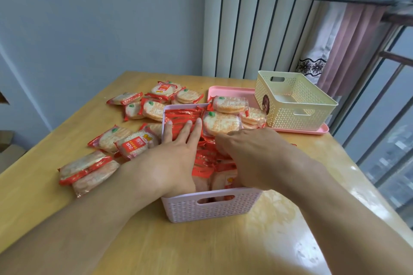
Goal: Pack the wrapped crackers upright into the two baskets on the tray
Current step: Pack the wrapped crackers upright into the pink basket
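A lilac basket (210,206) stands on the wooden table close to me, packed with upright wrapped crackers (205,161) in red and clear wrappers. My left hand (176,152) lies flat on the upright packs, fingers spread toward the far end of the basket. My right hand (248,149) reaches into the basket from the right, its fingertips curled among the packs; what it holds is hidden. A cream basket (297,105) stands empty on the pink tray (321,130) at the back right. Loose cracker packs (131,143) lie scattered on the table to the left, and others (228,105) rest on the tray.
The table (290,241) runs to a pale wall at the left and a white ribbed radiator panel (252,18) at the back. A window with bars and a pink curtain (357,51) is on the right.
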A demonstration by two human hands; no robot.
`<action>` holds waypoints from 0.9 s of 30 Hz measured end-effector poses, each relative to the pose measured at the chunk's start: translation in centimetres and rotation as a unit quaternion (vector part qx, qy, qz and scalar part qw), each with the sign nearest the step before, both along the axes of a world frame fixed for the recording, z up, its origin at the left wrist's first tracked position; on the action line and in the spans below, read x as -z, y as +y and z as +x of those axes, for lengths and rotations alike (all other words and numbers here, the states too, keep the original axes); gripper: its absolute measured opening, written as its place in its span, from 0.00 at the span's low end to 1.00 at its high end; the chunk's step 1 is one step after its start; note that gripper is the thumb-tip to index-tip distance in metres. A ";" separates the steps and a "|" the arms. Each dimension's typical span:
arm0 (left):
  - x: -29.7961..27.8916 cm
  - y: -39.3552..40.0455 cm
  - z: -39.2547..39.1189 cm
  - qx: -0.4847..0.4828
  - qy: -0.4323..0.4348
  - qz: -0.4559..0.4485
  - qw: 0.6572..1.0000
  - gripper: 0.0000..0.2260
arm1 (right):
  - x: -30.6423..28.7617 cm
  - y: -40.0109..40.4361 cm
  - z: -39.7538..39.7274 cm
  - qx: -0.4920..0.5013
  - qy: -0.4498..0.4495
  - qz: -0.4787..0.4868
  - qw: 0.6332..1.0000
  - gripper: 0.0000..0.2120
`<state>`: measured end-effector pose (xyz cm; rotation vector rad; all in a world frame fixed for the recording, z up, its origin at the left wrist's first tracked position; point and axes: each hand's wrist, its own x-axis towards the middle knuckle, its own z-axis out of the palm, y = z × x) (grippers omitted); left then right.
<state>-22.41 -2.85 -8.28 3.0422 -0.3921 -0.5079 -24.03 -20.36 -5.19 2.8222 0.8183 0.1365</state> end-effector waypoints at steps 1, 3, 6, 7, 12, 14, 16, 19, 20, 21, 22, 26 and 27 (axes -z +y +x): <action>0.0 -0.1 -0.1 -0.003 -0.002 0.001 1.000 0.56 | 0.1 0.1 -0.1 -0.006 -0.019 -0.003 1.000 0.12; -0.1 -0.2 -0.3 -0.007 -0.004 0.004 1.000 0.54 | 0.1 0.4 -0.3 -0.006 -0.053 -0.010 0.999 0.11; -0.3 -0.4 -0.4 -0.016 -0.007 0.005 1.000 0.53 | 0.3 0.5 -0.3 0.016 -0.048 -0.005 0.999 0.11; -0.3 -0.5 -0.4 -0.021 -0.006 0.002 1.000 0.53 | 0.4 0.5 -0.2 0.018 -0.037 -0.002 0.999 0.10; -0.8 -0.6 -0.3 -0.031 -0.004 0.022 0.999 0.57 | -1.7 -0.9 0.3 0.045 0.124 0.090 0.987 0.16; -1.3 -0.1 -0.2 -0.021 0.006 0.013 1.000 0.61 | -2.8 -1.6 0.8 0.059 0.108 0.165 0.979 0.18; -1.9 0.4 -0.1 -0.002 0.012 0.012 1.000 0.64 | -2.8 -2.0 1.8 0.064 0.009 0.207 0.976 0.14; -2.7 1.1 0.0 0.030 0.021 0.018 0.999 0.64 | -1.4 -1.9 3.4 0.067 -0.056 0.195 0.977 0.20; -2.9 1.3 0.1 0.039 0.025 0.018 0.999 0.64 | -0.9 -1.8 3.8 0.065 -0.052 0.184 0.979 0.22; -3.1 1.5 0.2 0.046 0.027 0.016 0.998 0.64 | -0.6 -1.7 4.0 0.064 -0.048 0.174 0.982 0.23; -3.3 1.7 0.3 0.050 0.028 0.015 0.998 0.65 | -0.3 -1.7 4.2 0.064 -0.050 0.162 0.983 0.22; -3.9 2.7 0.9 0.034 0.055 -0.014 0.998 0.63 | 0.3 -1.7 4.7 0.060 -0.071 0.134 0.987 0.19; -4.1 2.8 1.0 0.034 0.060 -0.022 0.997 0.63 | 0.3 -1.7 4.7 0.060 -0.077 0.134 0.986 0.17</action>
